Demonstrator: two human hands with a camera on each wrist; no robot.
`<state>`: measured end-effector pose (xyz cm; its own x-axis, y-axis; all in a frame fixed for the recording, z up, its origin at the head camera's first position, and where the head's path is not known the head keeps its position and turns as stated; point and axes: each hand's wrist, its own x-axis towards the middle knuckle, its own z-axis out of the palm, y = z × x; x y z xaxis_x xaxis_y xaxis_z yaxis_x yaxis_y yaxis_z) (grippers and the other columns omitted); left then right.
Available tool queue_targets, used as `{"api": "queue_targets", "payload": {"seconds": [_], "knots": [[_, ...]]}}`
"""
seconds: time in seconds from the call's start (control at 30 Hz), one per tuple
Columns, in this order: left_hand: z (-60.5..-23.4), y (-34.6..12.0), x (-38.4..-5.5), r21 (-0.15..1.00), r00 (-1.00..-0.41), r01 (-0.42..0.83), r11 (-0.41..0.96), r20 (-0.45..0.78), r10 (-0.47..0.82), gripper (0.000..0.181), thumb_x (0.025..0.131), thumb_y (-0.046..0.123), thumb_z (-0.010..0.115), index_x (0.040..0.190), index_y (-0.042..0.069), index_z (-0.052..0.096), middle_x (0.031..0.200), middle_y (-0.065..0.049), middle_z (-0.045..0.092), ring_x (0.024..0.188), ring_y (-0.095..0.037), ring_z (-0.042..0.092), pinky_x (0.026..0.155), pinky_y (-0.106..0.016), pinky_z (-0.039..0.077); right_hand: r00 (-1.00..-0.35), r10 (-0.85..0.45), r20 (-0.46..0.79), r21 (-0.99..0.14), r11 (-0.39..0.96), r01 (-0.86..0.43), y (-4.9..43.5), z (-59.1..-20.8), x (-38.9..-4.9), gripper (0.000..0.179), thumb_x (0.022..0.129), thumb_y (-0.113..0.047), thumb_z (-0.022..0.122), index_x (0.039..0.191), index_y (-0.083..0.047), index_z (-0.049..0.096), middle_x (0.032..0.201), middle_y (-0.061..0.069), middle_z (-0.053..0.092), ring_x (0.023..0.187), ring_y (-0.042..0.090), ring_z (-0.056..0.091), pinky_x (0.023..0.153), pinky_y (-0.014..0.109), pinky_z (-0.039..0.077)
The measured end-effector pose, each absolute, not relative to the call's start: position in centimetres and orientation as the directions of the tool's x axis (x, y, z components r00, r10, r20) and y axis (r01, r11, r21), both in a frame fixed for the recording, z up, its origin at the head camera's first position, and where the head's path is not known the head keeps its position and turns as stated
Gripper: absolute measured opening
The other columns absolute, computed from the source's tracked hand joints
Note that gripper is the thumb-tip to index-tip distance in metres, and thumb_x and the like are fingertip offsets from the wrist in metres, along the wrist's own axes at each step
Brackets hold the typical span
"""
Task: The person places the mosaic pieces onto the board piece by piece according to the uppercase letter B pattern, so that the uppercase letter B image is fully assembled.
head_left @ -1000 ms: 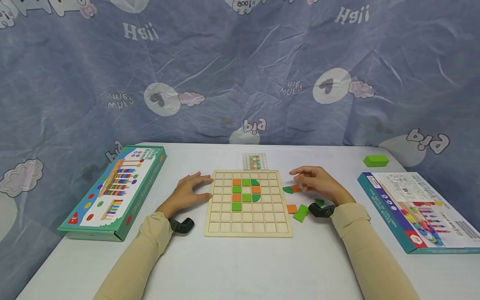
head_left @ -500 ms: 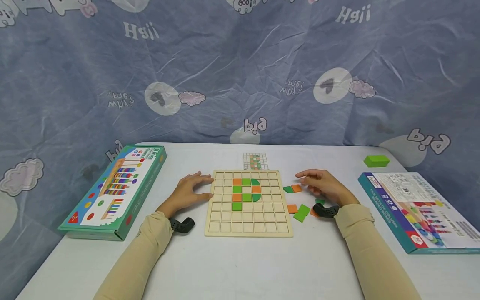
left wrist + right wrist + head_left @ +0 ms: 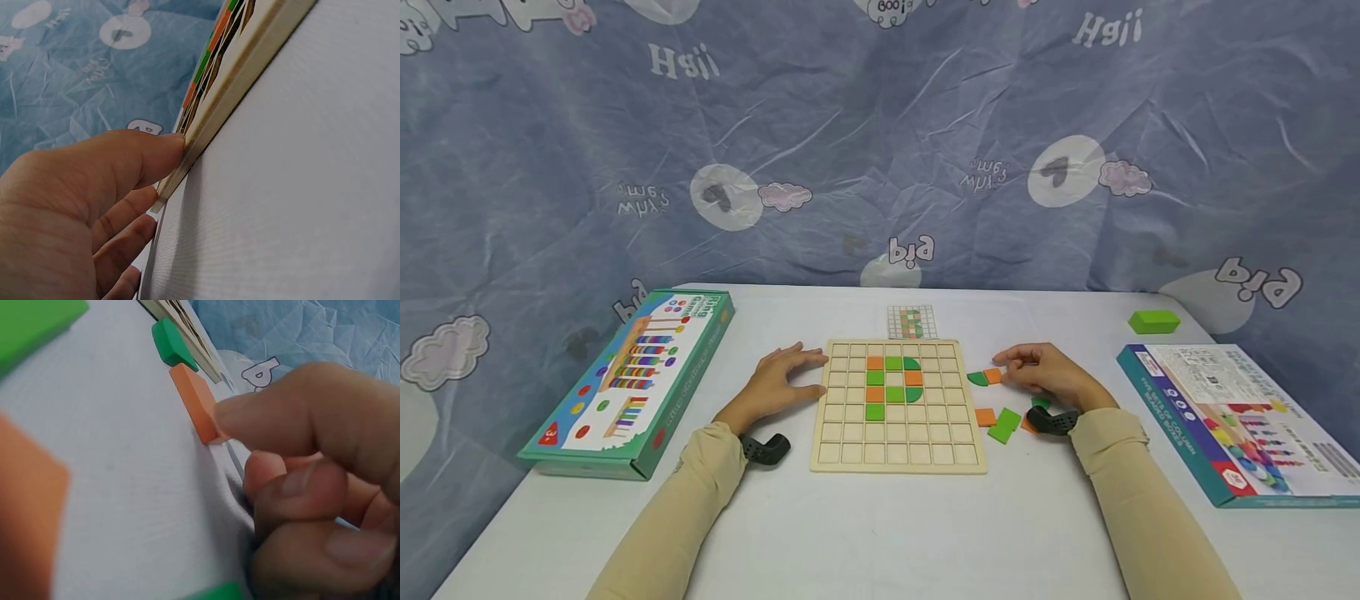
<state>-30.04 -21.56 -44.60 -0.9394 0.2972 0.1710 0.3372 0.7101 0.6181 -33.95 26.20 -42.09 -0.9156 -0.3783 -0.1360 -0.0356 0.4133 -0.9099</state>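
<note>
One left grip point(image 3: 775, 379), wide, meets the board point(image 3: 919, 454); right grip point(image 3: 1039, 369) touches an orange tile point(image 3: 195, 400), pinch unclear.

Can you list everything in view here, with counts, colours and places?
Grid board: 1, pale wood, table centre
Square tiles: 7, three orange and four light green, in the board
Curved tiles: 2, dark green, in the board
Loose tiles: at least 6, orange and two greens, right of the board, some partly hidden
Pattern card: 1, white with coloured print, behind the board
Left box: 1, green, printed
Right box: 1, teal and white, printed
Block: 1, green, behind the right box
Table: 1, white
Backdrop: 1, blue-grey, behind the table
Wrist devices: 2, black
Sleeves: 2, beige
Left hand: 1, at the board's left edge
Right hand: 1, at a loose orange tile
</note>
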Motion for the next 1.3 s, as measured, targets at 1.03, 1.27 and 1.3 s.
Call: {"api": "queue_targets", "payload": {"seconds": [1.03,1.27,1.3], "knots": [[-44.9,-21.6,-30.4,0.626,-0.938,0.338,0.703,0.169,0.301,0.058,0.092,0.027,0.083,0.145,0.006,0.069,0.157,-0.013,0.06,0.161,-0.041,0.031,0.133,-0.059,0.011,-0.937,-0.337,-0.089,-0.864,0.494,-0.096,24.8,-41.3,-33.5,0.037,0.101,-0.014,0.076,0.13,0.006,0.066,0.099,0.004,0.068,0.059,0.01,0.049,0.054,0.023,0.046],[-44.8,-21.6,-30.2,0.618,-0.939,0.338,0.71,0.172,0.298,0.059,0.093,0.028,0.083,0.145,0.006,0.068,0.157,-0.014,0.059,0.16,-0.042,0.032,0.133,-0.06,0.012,-0.921,-0.378,-0.09,-0.898,0.431,-0.09,23.1,-40.2,-33.1,0.037,0.1,-0.009,0.075,0.131,0.008,0.063,0.099,0.008,0.079,0.059,0.012,0.051,0.056,0.026,0.047],[-44.8,-21.6,-30.2,0.617,-0.939,0.338,0.711,0.172,0.297,0.059,0.093,0.028,0.083,0.145,0.006,0.068,0.158,-0.014,0.059,0.16,-0.042,0.032,0.133,-0.06,0.012,-0.919,-0.385,-0.087,-0.901,0.424,-0.092,22.9,-40.2,-33.1,0.038,0.1,-0.009,0.075,0.132,0.009,0.063,0.098,0.008,0.079,0.059,0.012,0.051,0.056,0.026,0.047]]}}
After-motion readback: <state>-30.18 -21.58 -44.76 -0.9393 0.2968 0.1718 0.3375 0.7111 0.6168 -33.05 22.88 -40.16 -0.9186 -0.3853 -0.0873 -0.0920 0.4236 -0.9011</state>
